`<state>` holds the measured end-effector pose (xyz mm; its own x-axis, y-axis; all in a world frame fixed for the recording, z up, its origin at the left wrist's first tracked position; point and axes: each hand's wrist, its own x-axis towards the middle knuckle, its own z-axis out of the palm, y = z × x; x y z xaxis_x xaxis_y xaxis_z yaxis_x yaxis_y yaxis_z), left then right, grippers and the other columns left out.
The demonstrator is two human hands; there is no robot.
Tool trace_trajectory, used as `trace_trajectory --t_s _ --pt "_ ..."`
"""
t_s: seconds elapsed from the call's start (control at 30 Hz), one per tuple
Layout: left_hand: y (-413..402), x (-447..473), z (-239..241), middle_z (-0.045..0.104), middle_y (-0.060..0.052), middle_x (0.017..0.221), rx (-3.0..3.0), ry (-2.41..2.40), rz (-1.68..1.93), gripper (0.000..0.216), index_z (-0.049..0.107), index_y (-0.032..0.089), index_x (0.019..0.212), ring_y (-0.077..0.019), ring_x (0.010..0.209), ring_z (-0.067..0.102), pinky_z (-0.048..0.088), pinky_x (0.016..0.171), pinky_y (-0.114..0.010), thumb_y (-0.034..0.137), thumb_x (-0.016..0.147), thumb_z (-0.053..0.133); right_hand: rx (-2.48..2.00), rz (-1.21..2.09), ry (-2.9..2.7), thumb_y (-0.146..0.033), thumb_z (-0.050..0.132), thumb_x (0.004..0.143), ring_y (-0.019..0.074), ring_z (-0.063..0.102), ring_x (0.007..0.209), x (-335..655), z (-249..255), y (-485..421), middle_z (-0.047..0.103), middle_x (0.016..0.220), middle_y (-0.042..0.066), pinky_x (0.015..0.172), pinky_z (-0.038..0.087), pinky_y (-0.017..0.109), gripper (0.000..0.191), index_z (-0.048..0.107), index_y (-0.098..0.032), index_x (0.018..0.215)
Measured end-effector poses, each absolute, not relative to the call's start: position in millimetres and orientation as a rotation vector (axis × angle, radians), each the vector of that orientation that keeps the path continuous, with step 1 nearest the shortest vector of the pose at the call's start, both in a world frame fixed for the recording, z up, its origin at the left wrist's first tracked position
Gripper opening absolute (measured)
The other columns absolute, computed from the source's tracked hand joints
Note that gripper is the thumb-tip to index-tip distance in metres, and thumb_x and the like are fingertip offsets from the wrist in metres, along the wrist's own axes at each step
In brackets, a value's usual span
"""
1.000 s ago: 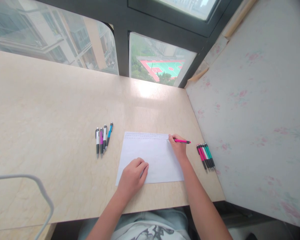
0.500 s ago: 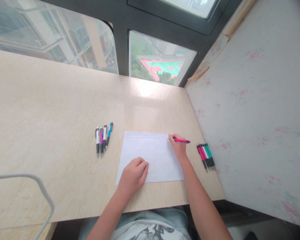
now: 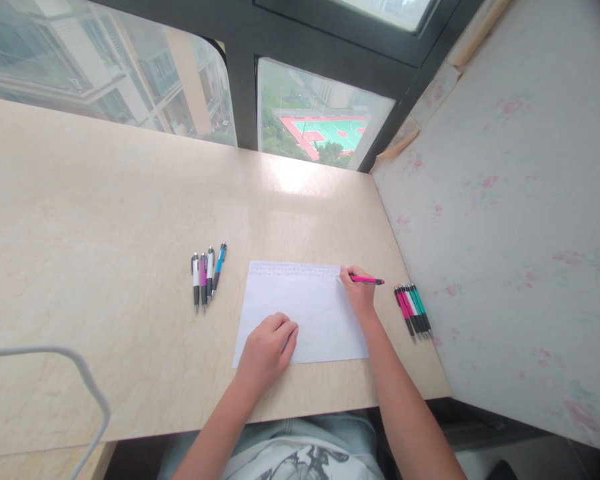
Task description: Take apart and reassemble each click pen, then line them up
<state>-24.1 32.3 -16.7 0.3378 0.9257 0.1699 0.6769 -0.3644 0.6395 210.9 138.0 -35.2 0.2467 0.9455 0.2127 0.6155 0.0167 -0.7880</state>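
A white sheet of paper lies on the tabletop, with small rows of handwriting along its top edge. My right hand is closed around a pink ballpoint pen at the sheet's upper right. The pen's tip meets the paper near the end of a written row, and its back end points right. On the sheet's lower left rests my left hand, fingers curled in and pressed together, with nothing visible in them.
Several pens, white, purple and blue, lie left of the paper. To the right, by the flowered wall, is a row of pink, white and green pens. A white cable curves at lower left. A window stands behind.
My right hand and the pink pen have shifted slightly to the right along the written row. My left hand stays in place on the paper.
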Motion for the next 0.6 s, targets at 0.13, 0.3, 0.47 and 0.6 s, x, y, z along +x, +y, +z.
trace_trajectory --t_s 0.13,0.3,0.47,0.6 --pt "31.9 -24.6 -19.7 0.059 -0.005 0.087 2.139 1.406 0.710 0.019 0.062 0.021 0.093 -0.0187 0.082 0.058 0.047 0.075 -0.032 0.024 0.095 0.043 -1.687 0.508 -1.458 -0.036 0.051 0.086 0.0104 0.037 0.051 211.0 -35.2 139.0 0.039 0.052 -0.005 0.051 0.028 0.024 0.036 0.044 -0.020 0.055" --pt "31.9 -24.3 -17.7 0.060 -0.005 0.087 2.145 1.400 0.718 0.019 0.061 0.020 0.091 -0.0184 0.081 0.058 0.046 0.074 -0.031 0.023 0.094 0.043 -1.679 0.509 -1.453 -0.036 0.051 0.086 0.0103 0.036 0.052 211.3 -35.0 139.4 0.038 0.052 -0.005 0.051 0.028 0.024 0.036 0.044 -0.020 0.055" --pt "32.0 -24.0 -15.0 0.060 -0.005 0.086 2.151 1.406 0.724 0.019 0.062 0.020 0.091 -0.0183 0.080 0.058 0.047 0.074 -0.031 0.023 0.094 0.043 -1.664 0.530 -1.446 -0.034 0.053 0.085 0.0100 0.034 0.051 212.2 -35.8 138.6 0.037 0.052 -0.006 0.052 0.027 0.025 0.036 0.043 -0.020 0.054" --pt "32.5 -24.1 -15.2 0.060 -0.005 0.085 2.164 1.409 0.723 0.020 0.062 0.021 0.092 -0.0182 0.080 0.059 0.048 0.073 -0.031 0.024 0.094 0.042 -1.654 0.552 -1.401 -0.035 0.054 0.084 0.0102 0.034 0.051 212.5 -35.6 137.0 0.037 0.051 -0.006 0.052 0.027 0.025 0.036 0.042 -0.020 0.053"
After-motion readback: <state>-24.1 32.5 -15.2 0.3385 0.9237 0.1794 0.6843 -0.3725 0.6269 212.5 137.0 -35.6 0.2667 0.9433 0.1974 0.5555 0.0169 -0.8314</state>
